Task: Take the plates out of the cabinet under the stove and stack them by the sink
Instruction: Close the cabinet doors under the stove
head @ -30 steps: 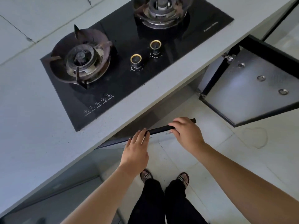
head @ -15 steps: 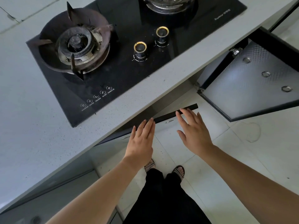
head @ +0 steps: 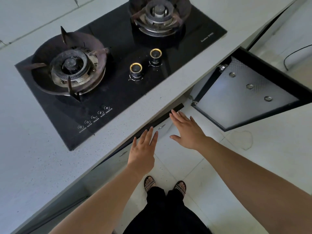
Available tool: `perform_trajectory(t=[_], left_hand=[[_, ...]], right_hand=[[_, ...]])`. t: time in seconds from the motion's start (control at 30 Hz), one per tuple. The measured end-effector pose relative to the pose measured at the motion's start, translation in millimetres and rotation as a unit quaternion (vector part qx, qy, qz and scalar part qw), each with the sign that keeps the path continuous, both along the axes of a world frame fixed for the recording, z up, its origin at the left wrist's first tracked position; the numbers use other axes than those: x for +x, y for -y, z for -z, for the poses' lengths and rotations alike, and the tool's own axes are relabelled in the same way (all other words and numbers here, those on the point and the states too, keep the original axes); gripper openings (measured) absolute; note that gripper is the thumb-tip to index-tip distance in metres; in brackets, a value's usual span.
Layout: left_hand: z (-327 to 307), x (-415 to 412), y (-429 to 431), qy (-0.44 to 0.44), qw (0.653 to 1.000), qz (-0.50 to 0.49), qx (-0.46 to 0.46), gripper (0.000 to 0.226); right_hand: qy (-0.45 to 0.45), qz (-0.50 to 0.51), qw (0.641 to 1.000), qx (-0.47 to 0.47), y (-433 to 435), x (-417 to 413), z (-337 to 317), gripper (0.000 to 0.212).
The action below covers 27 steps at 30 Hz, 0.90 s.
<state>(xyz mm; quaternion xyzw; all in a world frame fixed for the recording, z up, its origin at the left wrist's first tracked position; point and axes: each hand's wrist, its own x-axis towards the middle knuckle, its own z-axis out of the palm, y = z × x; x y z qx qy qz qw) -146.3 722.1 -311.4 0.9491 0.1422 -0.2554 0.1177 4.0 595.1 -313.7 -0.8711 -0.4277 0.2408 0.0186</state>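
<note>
A: Left hand [head: 142,149] first: lay flat, fingers straight, gripped nothing, tips at the dark top edge [head: 161,120] of the cabinet front under the stove [head: 118,68].

B: Touching it?

A: Looked so; could not be told for certain. Further right, right hand [head: 187,132]: likewise spread and empty, fingertips against the same edge near its far end.

B: And the plates?

A: Nowhere in view; sink neither. Presumably shut away behind that front, below the countertop [head: 33,166]. At far right, an open door [head: 244,98], swung outward, only its inner face shown.

B: Step in hand, then?

A: Judged as getting into the cabinet, before any lifting. Next called for curling fingers over that edge, drawing the front out, then stooping to look inside.
</note>
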Motion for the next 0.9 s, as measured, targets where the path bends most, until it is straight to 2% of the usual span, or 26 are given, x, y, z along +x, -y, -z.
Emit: perform_trajectory(t=[0.13,0.33,0.43,0.6,0.9], left_hand=[[-12.7,16.0,-4.1,-0.010,1.000,-0.025,-0.011,0.085],[-40.5,42.6,17.6,-0.007,1.000,0.008,-0.022,0.081],[-54.8,67.4,35.3,0.007,1.000,0.017,-0.025,0.076],[-71.0,123.5,78.6,0.029,0.999,0.027,-0.022,0.067],[-68.1,253.1,204.0,0.052,0.993,-0.068,-0.081,0.058]], right_hand=[[0.008,0.078,0.996,0.050,33.6,6.6,-28.1,0.075],[-0.001,0.214,0.975,0.067,102.0,14.1,-58.9,0.067],[0.002,0.257,0.960,0.107,137.4,23.6,-64.6,0.060],[0.001,0.281,0.951,0.128,199.2,71.0,-66.2,0.049],[0.023,0.296,0.945,0.139,315.3,222.9,-64.1,0.041]])
